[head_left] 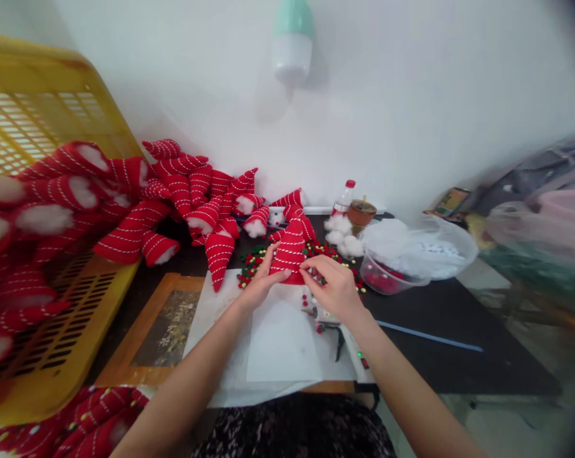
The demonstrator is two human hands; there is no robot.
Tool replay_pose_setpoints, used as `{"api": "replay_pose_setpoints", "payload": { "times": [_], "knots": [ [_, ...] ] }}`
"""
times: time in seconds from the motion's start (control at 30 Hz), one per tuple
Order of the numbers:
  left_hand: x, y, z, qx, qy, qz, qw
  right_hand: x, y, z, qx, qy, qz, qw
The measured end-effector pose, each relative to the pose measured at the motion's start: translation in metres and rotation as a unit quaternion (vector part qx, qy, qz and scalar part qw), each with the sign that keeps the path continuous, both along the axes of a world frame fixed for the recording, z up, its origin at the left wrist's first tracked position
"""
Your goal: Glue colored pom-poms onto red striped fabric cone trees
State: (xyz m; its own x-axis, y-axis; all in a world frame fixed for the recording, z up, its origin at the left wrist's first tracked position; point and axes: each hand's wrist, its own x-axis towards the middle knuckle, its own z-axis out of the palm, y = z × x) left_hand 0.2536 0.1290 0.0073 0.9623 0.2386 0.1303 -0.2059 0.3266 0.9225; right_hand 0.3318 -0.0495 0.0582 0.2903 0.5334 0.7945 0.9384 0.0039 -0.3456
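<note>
A red cone-shaped fabric hat (pixel 290 253) with white stitched stripes stands point up, away from me, over the white paper (pixel 282 337). My left hand (pixel 263 280) grips its left side, thumb across the lower front. At its lower right edge, my right hand (pixel 332 285) is closed in a pinch; whatever lies between those fingertips is too small to make out. Below the right hand lies a glue gun (pixel 323 315), partly hidden by the wrist. Small red, green and cream pompoms (pixel 249 257) are scattered behind and beside the hat.
A yellow crate (pixel 110 312) of stuffed striped cones fills the left, with more cones (pixel 199 191) heaped behind. To the right are cotton tufts (pixel 339 235), a bottle (pixel 343 198), a brown pot (pixel 362 213), clear tubs (pixel 387 280) and a blue stick (pixel 430 336). A framed panel (pixel 173 324) lies left.
</note>
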Motion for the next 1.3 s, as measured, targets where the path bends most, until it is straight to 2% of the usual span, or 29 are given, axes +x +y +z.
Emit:
{"api": "replay_pose_setpoints", "payload": {
  "times": [0.2, 0.3, 0.4, 0.43, 0.5, 0.6, 0.67, 0.77, 0.83, 0.93, 1.0, 1.1, 1.2, 1.3],
  "knots": [
    [0.000, 0.002, -0.004, 0.025, -0.015, -0.001, 1.000, -0.002, 0.005, -0.002, -0.008, 0.001, 0.007, 1.000],
    [0.001, 0.003, -0.006, 0.021, -0.011, 0.009, 1.000, 0.004, -0.001, 0.001, 0.008, 0.088, 0.017, 0.996],
    [0.002, 0.002, -0.006, 0.002, -0.005, 0.021, 1.000, 0.020, -0.011, 0.002, 0.010, 0.192, -0.023, 0.981],
    [0.002, 0.002, -0.005, -0.005, -0.002, 0.025, 1.000, 0.027, -0.014, 0.001, -0.026, 0.200, -0.029, 0.979],
    [0.003, 0.000, -0.003, -0.016, 0.006, 0.033, 0.999, 0.037, -0.015, -0.003, -0.164, 0.175, -0.002, 0.971],
    [0.003, -0.001, 0.000, -0.027, 0.013, 0.039, 0.999, 0.044, -0.008, -0.014, -0.381, 0.095, 0.070, 0.917],
    [0.002, -0.002, 0.001, -0.032, 0.007, 0.035, 0.999, 0.042, 0.000, -0.023, -0.456, 0.051, 0.090, 0.884],
    [0.002, -0.001, 0.002, -0.037, 0.001, 0.029, 0.999, 0.039, 0.009, -0.030, -0.489, 0.027, 0.090, 0.867],
    [0.001, -0.001, 0.002, -0.034, 0.001, 0.031, 0.999, 0.041, 0.010, -0.030, -0.484, 0.030, 0.084, 0.871],
    [0.001, 0.000, 0.001, -0.025, 0.004, 0.033, 0.999, 0.051, 0.002, -0.019, -0.464, 0.040, 0.069, 0.882],
    [0.001, 0.000, -0.001, -0.017, 0.006, 0.031, 0.999, 0.058, -0.007, -0.006, -0.398, 0.069, 0.054, 0.913],
    [0.001, 0.001, -0.004, 0.011, 0.009, 0.029, 0.999, 0.060, -0.017, 0.015, -0.232, 0.117, 0.048, 0.964],
    [0.000, -0.001, -0.001, 0.055, 0.015, 0.027, 0.998, 0.050, -0.012, 0.031, -0.125, 0.102, 0.059, 0.985],
    [-0.002, -0.004, 0.005, 0.090, 0.023, 0.027, 0.995, 0.040, 0.002, 0.036, -0.088, 0.037, 0.068, 0.993]
  ]
}}
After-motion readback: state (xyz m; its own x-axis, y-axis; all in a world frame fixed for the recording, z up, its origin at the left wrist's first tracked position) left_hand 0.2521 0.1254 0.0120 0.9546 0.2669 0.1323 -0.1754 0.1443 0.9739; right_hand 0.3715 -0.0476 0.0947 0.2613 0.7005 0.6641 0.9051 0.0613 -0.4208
